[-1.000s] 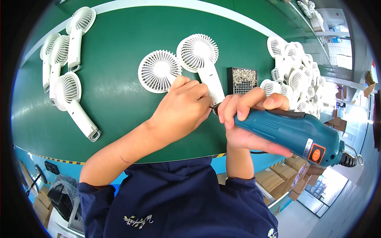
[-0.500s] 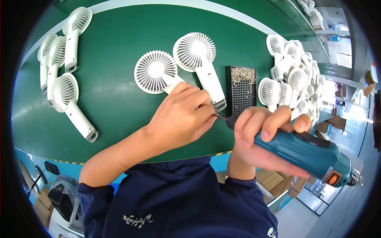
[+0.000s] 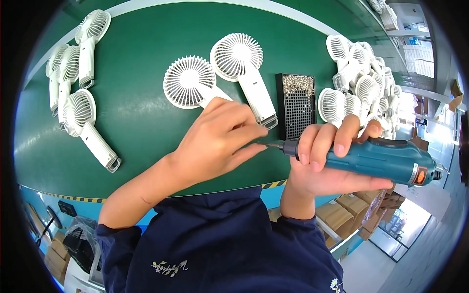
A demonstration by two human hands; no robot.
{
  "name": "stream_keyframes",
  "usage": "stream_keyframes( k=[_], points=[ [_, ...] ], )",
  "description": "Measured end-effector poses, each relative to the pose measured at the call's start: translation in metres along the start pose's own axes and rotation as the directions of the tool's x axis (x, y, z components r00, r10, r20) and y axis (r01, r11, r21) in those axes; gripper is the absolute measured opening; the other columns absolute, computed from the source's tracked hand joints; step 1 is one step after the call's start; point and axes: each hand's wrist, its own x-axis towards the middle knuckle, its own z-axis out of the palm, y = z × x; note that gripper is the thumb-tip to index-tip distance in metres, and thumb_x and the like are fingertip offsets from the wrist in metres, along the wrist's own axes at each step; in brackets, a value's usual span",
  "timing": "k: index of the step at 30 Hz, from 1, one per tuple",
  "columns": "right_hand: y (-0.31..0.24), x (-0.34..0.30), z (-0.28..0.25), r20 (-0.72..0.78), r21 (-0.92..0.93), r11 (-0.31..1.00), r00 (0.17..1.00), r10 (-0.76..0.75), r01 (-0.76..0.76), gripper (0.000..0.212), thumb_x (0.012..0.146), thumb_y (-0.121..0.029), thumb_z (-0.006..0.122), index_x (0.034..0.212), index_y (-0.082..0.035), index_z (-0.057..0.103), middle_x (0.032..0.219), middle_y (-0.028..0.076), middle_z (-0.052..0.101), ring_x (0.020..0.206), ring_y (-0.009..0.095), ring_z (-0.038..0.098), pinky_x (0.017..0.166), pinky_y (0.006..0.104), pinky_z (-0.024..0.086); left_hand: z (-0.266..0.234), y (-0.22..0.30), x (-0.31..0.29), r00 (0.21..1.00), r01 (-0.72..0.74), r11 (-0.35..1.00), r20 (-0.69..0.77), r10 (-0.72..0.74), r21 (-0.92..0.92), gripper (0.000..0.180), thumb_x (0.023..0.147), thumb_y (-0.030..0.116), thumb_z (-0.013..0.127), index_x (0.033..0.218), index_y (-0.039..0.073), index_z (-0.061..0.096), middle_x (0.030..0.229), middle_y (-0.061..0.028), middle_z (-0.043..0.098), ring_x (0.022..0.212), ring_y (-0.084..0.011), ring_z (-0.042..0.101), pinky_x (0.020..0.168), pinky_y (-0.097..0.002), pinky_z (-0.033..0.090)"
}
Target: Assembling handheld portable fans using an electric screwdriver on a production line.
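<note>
The right hand (image 3: 325,161) is wrapped firmly around a teal plastic electric screwdriver with an orange switch at its rear end (image 3: 378,158), and it holds the tool almost level, so that the thin metal bit (image 3: 272,145) points to the left, toward the other hand. The left hand (image 3: 217,139) has its fingers curled and pinched together just at the tip of the bit; it seems to place something very small there, perhaps a screw, but this is too small to see, so I cannot tell what the fingertips hold. Under this hand lies the handle of a white plastic handheld fan with a round grille (image 3: 189,81), and a second white fan of the same kind (image 3: 240,59) lies just beside it, both flat, probably so that their backs are easy to reach. A black rectangular tray with many small holes and shiny metal pieces at its far end (image 3: 297,105) stands near the screwdriver, within short reach of both hands. On the left, several more white fans (image 3: 80,88) lie in a loose group, and on the right a big heap of white fans (image 3: 359,88) is piled up. All of this rests on a dark green work surface with a yellow and black striped front edge (image 3: 141,132). Below, brown cardboard boxes (image 3: 351,210) stand on the floor, and the room on the right looks bright.
</note>
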Motion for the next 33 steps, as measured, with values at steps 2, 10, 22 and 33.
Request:
stream_keyframes(
  k=[2, 10, 22, 33],
  points=[
    [0.000, 0.000, 0.001, -0.031, 0.034, 0.999, 0.999, -0.012, 0.014, 0.083, 0.076, -0.081, 0.044, 0.126, -0.016, 0.038, 0.082, 0.009, 0.048, 0.045, 0.021, 0.048, 0.043, 0.0359, 0.042, 0.003, -0.006, -0.006, 0.997, -0.076, 0.994, 0.014, 0.077, -0.082, 0.024, 0.059, 0.010, 0.082, 0.078, 0.008, 0.068, 0.069, -0.0003, 0.051, 0.067, -0.0188, 0.050, 0.067, -0.0309, 0.038],
    [0.004, 0.002, -0.004, 0.066, -0.008, 0.999, 0.997, 0.047, -0.046, 0.085, 0.073, -0.084, 0.044, 0.119, -0.012, 0.040, 0.078, 0.011, 0.049, 0.044, 0.020, 0.049, 0.039, 0.0332, 0.041, 0.001, -0.003, -0.009, 0.993, -0.025, 0.998, 0.115, 0.032, -0.063, 0.021, 0.061, 0.008, 0.081, 0.077, 0.007, 0.067, 0.069, -0.0003, 0.052, 0.066, -0.0175, 0.051, 0.067, -0.0313, 0.039],
    [0.023, -0.003, 0.007, 0.288, -0.240, 0.966, 0.957, -0.020, 0.093, 0.086, 0.072, -0.080, 0.052, 0.124, -0.013, 0.039, 0.082, 0.010, 0.047, 0.048, 0.022, 0.050, 0.044, 0.0361, 0.041, -0.002, -0.011, -0.012, 0.999, -0.019, 0.992, 0.033, 0.015, 0.126, 0.018, 0.064, 0.006, 0.078, 0.079, 0.008, 0.068, 0.068, 0.0011, 0.050, 0.063, -0.0143, 0.048, 0.070, -0.0307, 0.031],
    [0.016, -0.003, 0.005, 0.096, -0.017, 1.000, 0.995, 0.023, -0.021, 0.083, 0.073, -0.078, 0.053, 0.123, -0.014, 0.039, 0.083, 0.013, 0.050, 0.055, 0.025, 0.052, 0.052, 0.0379, 0.043, -0.004, -0.011, -0.016, 1.000, 0.000, 1.000, -0.027, 0.000, 0.002, 0.020, 0.062, 0.008, 0.081, 0.077, 0.010, 0.069, 0.066, 0.0021, 0.048, 0.061, -0.0142, 0.045, 0.067, -0.0297, 0.032]
  ],
)
